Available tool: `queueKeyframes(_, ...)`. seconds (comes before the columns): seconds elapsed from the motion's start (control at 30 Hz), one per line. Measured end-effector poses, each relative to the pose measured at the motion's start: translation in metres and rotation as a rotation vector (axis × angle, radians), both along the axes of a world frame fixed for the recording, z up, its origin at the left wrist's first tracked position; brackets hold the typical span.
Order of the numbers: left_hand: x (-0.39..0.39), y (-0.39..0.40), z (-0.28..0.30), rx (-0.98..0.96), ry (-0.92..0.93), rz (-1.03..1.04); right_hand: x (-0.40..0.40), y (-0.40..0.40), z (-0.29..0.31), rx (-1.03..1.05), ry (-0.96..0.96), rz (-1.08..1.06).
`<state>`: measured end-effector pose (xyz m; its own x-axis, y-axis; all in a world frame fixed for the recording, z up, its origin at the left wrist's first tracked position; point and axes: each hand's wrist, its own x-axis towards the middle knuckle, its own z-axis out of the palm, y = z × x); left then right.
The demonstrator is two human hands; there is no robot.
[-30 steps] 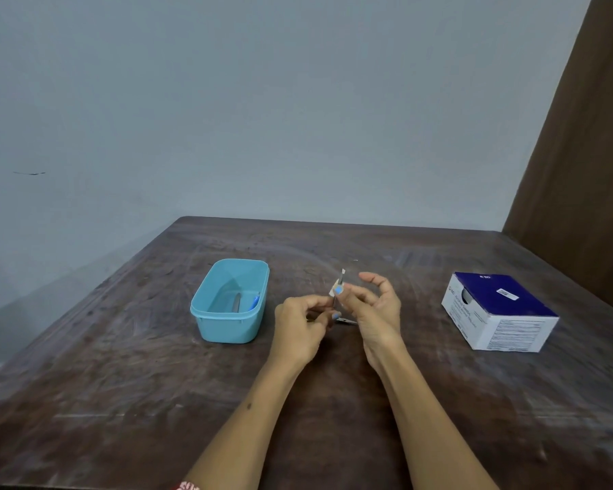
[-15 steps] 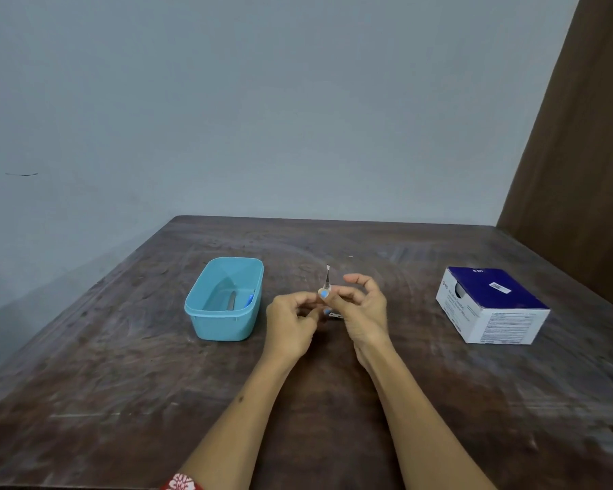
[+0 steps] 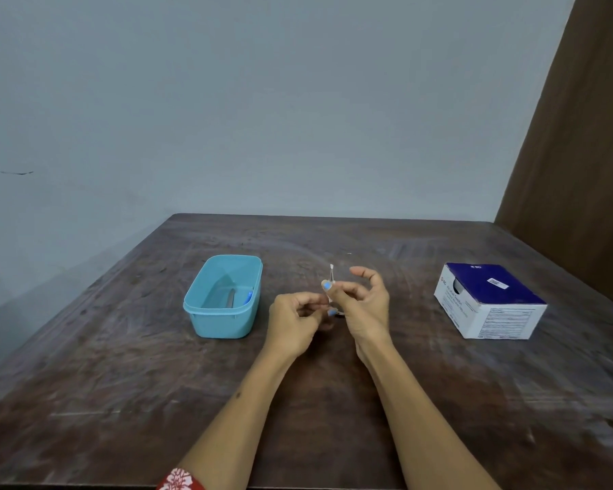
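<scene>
Step looks like uncapping: right hand [image 3: 365,305] pinches thin white-tipped stick [image 3: 331,272] upright, left hand [image 3: 292,325] just beside pinches its lower end; next needs straight, steady pull.

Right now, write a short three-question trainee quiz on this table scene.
1. Multiple choice: what does the right hand pinch? A) a thin white-tipped stick B) a spoon C) a coin
2. True or false: the blue-and-white box stands on the table to the right of the right hand.
3. Fill in: the grey item lies inside the ____.
Key: 1 A; 2 true; 3 blue tub.
</scene>
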<state>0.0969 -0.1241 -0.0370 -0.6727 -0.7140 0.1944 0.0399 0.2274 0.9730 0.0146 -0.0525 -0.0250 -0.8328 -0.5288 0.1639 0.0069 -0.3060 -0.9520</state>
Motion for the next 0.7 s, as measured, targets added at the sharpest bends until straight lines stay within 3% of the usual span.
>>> queueKeyframes(0.13, -0.0001, 0.0029, 0.0023, -0.008, -0.063, -0.058, -0.0011, 0.0022, 0.002, -0.053, -0.018, -0.094)
queueKeyframes(0.37, 0.0007, 0.0006, 0.0018, -0.023, -0.008, 0.054, 0.0029, 0.0003, 0.0008, 0.015, 0.017, 0.011)
queueKeyframes(0.53, 0.0006, 0.0048, 0.0028, -0.053, -0.07, -0.026, 0.0, 0.0032, 0.0031, -0.042, -0.017, -0.12)
queueKeyframes(0.7, 0.0018, 0.0027, 0.0039, -0.028, -0.009, 0.022, 0.0024, 0.0017, 0.0029, -0.003, -0.02, 0.004)
